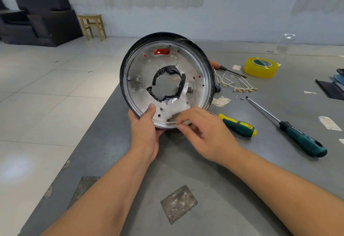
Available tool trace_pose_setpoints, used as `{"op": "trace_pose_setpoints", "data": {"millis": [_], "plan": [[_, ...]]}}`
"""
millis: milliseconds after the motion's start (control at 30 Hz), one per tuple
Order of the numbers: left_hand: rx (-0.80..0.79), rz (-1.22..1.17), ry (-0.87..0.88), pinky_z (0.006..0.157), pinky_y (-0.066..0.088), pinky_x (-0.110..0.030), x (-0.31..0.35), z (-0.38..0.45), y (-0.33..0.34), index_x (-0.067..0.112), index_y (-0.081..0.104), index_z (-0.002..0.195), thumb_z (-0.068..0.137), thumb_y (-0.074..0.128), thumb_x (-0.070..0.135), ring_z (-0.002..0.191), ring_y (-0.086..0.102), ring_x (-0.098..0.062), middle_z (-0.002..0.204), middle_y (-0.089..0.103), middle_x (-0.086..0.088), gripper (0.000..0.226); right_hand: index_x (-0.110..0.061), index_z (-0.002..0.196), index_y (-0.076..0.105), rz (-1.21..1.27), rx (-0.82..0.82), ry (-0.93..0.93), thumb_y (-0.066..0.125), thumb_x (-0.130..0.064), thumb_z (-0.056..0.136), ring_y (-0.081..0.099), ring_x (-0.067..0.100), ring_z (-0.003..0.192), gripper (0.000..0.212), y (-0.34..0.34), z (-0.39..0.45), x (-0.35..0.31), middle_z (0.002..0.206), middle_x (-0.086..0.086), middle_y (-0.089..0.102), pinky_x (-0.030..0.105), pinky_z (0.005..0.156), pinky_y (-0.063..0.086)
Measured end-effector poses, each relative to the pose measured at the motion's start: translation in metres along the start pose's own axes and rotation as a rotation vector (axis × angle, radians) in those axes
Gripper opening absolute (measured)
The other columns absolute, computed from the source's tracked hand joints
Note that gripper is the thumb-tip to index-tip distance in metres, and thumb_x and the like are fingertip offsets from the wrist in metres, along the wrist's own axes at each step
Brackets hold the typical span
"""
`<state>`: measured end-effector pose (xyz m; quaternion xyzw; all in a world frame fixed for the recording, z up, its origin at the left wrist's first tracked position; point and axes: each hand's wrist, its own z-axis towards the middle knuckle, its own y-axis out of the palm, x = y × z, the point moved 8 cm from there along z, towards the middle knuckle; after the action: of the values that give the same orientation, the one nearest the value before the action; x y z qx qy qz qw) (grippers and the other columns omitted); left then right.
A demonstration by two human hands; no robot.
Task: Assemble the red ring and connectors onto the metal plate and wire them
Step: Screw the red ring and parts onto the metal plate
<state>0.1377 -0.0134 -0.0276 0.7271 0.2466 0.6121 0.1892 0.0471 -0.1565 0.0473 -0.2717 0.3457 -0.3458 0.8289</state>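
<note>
Nearest, at the bottom of the frame: two bare forearms over a grey table (214, 189). At centre, a round metal plate (165, 79), tilted up on edge, red showing through its upper slots. Left hand (145, 133) clamped on the plate's lower rim, thumb on its face. Right hand (206, 133) just beside, fingertips pinched at the same rim; whether on anything small, impossible to tell. Right of centre, a long screwdriver (290, 127) and a shorter one (238, 125). Upper right, a yellow tape roll (260, 68). Between plate and tape, loose white wires (240, 86) with brass connectors.
</note>
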Motion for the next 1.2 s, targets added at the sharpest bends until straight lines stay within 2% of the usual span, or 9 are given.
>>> {"op": "trace_pose_setpoints", "data": {"millis": [33,100,200,367,600,767,900,1067,1200], "plan": [[0.006,-0.015,-0.007,0.071,0.065,-0.05,-0.0001,0.0002,-0.0007,0.024,0.055,0.126,0.104,0.06,0.011,0.107,0.074,-0.033,0.125,0.073,-0.011,0.026,-0.019,0.105,0.068,0.002,-0.015,-0.013,0.063,-0.019,0.1,0.055,-0.007,0.086,0.007,0.004,-0.0015,-0.0014,0.106,-0.009,0.064,0.011,0.077,0.043],[0.01,-0.047,-0.02,0.074,0.065,-0.055,0.0001,0.0002,-0.0011,0.018,0.055,0.136,0.105,0.059,0.014,0.111,0.073,-0.037,0.129,0.071,-0.016,0.032,-0.018,0.104,0.068,0.025,-0.033,-0.027,0.064,-0.016,0.1,0.062,0.003,0.095,0.006,0.0099,-0.0041,-0.0029,0.11,-0.007,0.066,0.026,0.081,0.053],[0.006,-0.087,-0.031,0.08,0.061,-0.065,0.0012,0.0008,-0.0014,0.02,0.054,0.142,0.105,0.057,0.015,0.114,0.072,-0.037,0.13,0.071,-0.014,0.037,-0.016,0.102,0.068,0.046,-0.031,-0.044,0.064,-0.014,0.1,0.066,0.015,0.101,0.005,0.0131,-0.0058,-0.0056,0.11,-0.005,0.067,0.037,0.083,0.055],[0.005,-0.099,-0.063,0.082,0.061,-0.064,-0.0003,0.0005,-0.0009,0.018,0.053,0.146,0.107,0.054,0.022,0.118,0.07,-0.037,0.133,0.07,-0.014,0.039,-0.014,0.101,0.069,0.051,-0.018,-0.064,0.065,-0.013,0.098,0.065,0.012,0.106,0.005,0.0116,-0.0058,-0.0086,0.113,-0.004,0.067,0.034,0.089,0.054],[0.019,-0.077,-0.022,0.082,0.062,-0.064,0.0024,-0.0004,-0.0014,0.024,0.053,0.143,0.107,0.054,0.025,0.116,0.072,-0.034,0.131,0.072,-0.01,0.036,-0.014,0.101,0.068,0.054,-0.022,-0.071,0.065,-0.013,0.098,0.064,0.011,0.107,0.005,0.0105,-0.0052,-0.0083,0.112,-0.004,0.068,0.032,0.092,0.053],[0.038,-0.075,-0.008,0.072,0.064,-0.054,0.0028,-0.0008,-0.0031,0.026,0.054,0.144,0.108,0.053,0.025,0.114,0.073,-0.031,0.13,0.073,-0.007,0.036,-0.015,0.1,0.069,0.054,-0.028,-0.074,0.066,-0.013,0.098,0.065,0.01,0.108,0.004,0.0107,-0.0048,-0.007,0.112,-0.006,0.068,0.031,0.092,0.053],[0.055,-0.063,-0.017,0.072,0.065,-0.051,0.0021,-0.0015,-0.0047,0.021,0.054,0.145,0.108,0.055,0.024,0.114,0.073,-0.031,0.131,0.073,-0.008,0.037,-0.017,0.101,0.07,0.058,-0.051,-0.058,0.068,-0.014,0.097,0.065,0.008,0.107,0.006,0.0118,-0.0052,-0.0036,0.114,-0.008,0.068,0.033,0.09,0.055],[0.051,-0.045,0.0,0.081,0.064,-0.055,0.0027,-0.0024,-0.003,0.019,0.054,0.145,0.108,0.054,0.023,0.116,0.072,-0.032,0.131,0.072,-0.009,0.037,-0.016,0.1,0.071,0.076,-0.041,-0.042,0.068,-0.014,0.096,0.065,0.006,0.107,0.005,0.0119,-0.0042,-0.0005,0.113,-0.007,0.069,0.03,0.09,0.055],[0.063,-0.04,0.001,0.078,0.064,-0.056,0.0027,-0.0021,-0.0042,0.017,0.055,0.143,0.108,0.055,0.022,0.113,0.073,-0.032,0.128,0.073,-0.01,0.036,-0.017,0.1,0.071,0.075,-0.057,-0.028,0.068,-0.014,0.096,0.065,0.006,0.107,0.006,0.0125,-0.0046,-0.0003,0.114,-0.007,0.069,0.031,0.09,0.055]]}}
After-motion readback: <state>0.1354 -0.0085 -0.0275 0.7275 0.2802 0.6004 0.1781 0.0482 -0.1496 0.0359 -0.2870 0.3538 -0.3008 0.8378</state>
